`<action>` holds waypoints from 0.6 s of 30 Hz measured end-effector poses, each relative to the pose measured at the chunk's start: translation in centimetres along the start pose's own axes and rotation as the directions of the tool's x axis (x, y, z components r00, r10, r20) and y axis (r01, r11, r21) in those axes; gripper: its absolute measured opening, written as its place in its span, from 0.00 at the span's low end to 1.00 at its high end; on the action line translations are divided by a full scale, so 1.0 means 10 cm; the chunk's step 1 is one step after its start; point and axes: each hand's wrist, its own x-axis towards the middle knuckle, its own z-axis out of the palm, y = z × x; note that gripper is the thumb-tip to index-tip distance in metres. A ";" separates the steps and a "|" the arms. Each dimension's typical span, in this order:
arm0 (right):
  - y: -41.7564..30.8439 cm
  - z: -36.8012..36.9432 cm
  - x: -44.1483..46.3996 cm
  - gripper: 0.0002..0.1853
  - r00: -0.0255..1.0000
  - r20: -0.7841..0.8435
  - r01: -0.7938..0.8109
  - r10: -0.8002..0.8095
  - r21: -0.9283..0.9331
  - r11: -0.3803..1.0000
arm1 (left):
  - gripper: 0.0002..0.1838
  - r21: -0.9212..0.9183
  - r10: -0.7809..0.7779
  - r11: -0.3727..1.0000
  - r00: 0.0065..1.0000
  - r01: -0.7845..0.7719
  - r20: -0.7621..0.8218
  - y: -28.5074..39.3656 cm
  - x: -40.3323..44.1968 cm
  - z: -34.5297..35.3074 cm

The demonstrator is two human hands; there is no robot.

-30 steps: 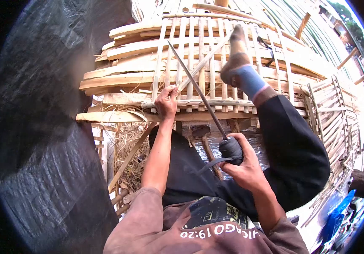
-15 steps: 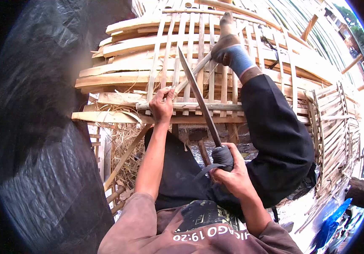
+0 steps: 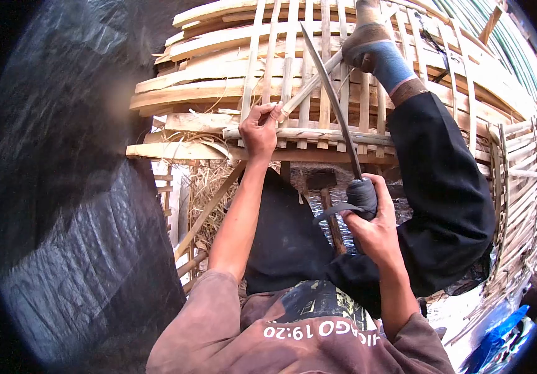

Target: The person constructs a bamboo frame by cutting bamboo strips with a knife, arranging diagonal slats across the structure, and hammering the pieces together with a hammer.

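Note:
My left hand (image 3: 260, 132) is closed on the near end of a bamboo strip (image 3: 309, 87). That strip slants up and right to my foot (image 3: 374, 53), which wears a sock. My right hand (image 3: 377, 218) grips a long knife (image 3: 336, 103) by its thick handle, wound in black material with a loose tail. The blade points away from me and crosses over the strip in view; I cannot tell whether they touch. A thin rod (image 3: 331, 221) with a dark block at its top lies below, between my legs.
Beneath the strip is a lattice of slats (image 3: 290, 37) over split bamboo pieces (image 3: 187, 93). A black plastic sheet (image 3: 81, 218) hangs at left. Straw-like shavings (image 3: 218, 181) lie below the lattice edge. A woven slat panel (image 3: 518, 174) and blue plastic (image 3: 499, 336) are at right.
The whole view has shifted, so everything sits higher and further right. The knife in my right hand has moved a little forward and right. My left hand still holds the strip.

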 end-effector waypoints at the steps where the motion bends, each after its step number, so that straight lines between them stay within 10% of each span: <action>1: 0.01 0.02 0.00 0.27 1.000 -0.001 0.016 -0.016 -0.019 1.000 | 0.06 0.004 -0.004 1.000 1.000 0.004 0.001 0.02 -0.01 0.00; 13: 0.27 0.22 0.01 0.30 0.990 0.025 0.144 -0.142 -0.191 0.971 | 0.10 0.297 0.332 0.895 0.942 -0.331 0.049 0.06 -0.04 -0.01; 18: 0.22 0.22 0.02 0.30 0.995 0.041 0.104 -0.096 -0.264 0.959 | 0.25 0.227 0.177 0.958 0.984 -0.173 0.004 0.09 -0.09 0.03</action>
